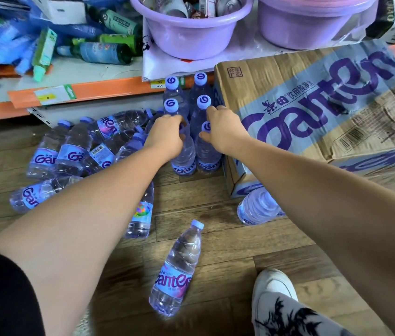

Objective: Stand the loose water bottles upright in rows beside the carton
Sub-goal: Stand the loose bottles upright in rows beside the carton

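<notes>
Several clear water bottles with purple caps stand upright in two rows (186, 93) left of the brown carton (313, 112). My left hand (165, 135) is shut on the neck of the nearest upright bottle in the left row (184, 158). My right hand (223, 132) grips the top of the nearest bottle in the right row (207, 156), beside the carton wall. A pile of loose bottles (80, 151) lies on the floor to the left. One bottle (176, 270) lies in front of me, another (140, 214) under my left forearm, one (257, 207) by the carton's corner.
A low shelf with an orange edge (82, 90) runs behind, loaded with packets and dark bottles. Two purple basins (191, 27) sit above the rows. A white shoe (271, 292) and patterned trouser leg are at bottom right on the wooden floor.
</notes>
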The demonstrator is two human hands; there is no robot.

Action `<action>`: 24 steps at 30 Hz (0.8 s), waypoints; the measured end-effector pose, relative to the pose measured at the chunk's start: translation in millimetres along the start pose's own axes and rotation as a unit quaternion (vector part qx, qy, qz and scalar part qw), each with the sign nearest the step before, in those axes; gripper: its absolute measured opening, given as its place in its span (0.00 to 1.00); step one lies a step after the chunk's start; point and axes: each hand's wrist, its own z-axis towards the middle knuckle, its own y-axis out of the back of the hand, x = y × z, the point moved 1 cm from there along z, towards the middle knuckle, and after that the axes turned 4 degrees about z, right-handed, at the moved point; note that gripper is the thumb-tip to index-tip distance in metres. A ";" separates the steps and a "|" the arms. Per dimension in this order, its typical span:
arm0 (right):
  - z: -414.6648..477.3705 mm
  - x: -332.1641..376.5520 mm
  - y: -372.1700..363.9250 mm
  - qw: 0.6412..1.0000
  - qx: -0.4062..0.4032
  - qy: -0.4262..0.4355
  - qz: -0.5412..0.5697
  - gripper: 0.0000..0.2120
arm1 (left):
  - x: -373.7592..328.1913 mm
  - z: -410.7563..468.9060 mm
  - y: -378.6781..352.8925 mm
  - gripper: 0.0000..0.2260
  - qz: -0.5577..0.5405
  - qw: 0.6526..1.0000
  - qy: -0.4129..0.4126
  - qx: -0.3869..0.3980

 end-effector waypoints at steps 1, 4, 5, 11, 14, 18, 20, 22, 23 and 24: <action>0.4 0.4 0.0 1.000 0.002 0.001 -0.003 0.23 | 1.2 -0.9 0.1 0.16 -0.006 1.000 0.000 -0.002; 0.2 1.8 2.6 1.000 0.016 0.003 -0.013 0.25 | 6.8 -3.9 3.1 0.18 -0.025 1.000 -0.006 0.012; -0.2 1.9 3.9 1.000 0.019 0.003 -0.016 0.25 | 8.8 -4.9 4.2 0.19 -0.031 0.999 -0.005 0.023; -6.1 4.8 0.3 0.998 0.045 0.013 -0.038 0.34 | 8.5 -16.3 12.1 0.35 -0.031 0.997 0.007 0.072; -12.6 9.4 -3.8 0.994 0.004 0.043 -0.099 0.31 | 18.2 -24.3 16.8 0.36 -0.005 0.998 0.018 0.064; -21.9 19.8 -7.0 0.980 -0.069 0.072 -0.170 0.21 | 44.5 -39.0 10.5 0.28 0.067 0.992 0.038 0.098; -27.2 25.7 -16.3 0.979 -0.047 0.098 -0.175 0.20 | 56.3 -48.5 4.3 0.26 0.091 0.989 0.049 0.106; -32.4 30.2 -26.6 0.979 -0.019 0.120 -0.165 0.19 | 65.2 -55.9 -0.8 0.25 0.112 0.987 0.054 0.103; -34.7 32.0 -31.2 0.979 -0.004 0.129 -0.158 0.18 | 69.5 -58.2 -2.6 0.24 0.117 0.987 0.057 0.099; -36.8 33.8 -35.0 0.979 0.012 0.136 -0.152 0.18 | 74.0 -59.8 -3.2 0.23 0.119 0.986 0.064 0.094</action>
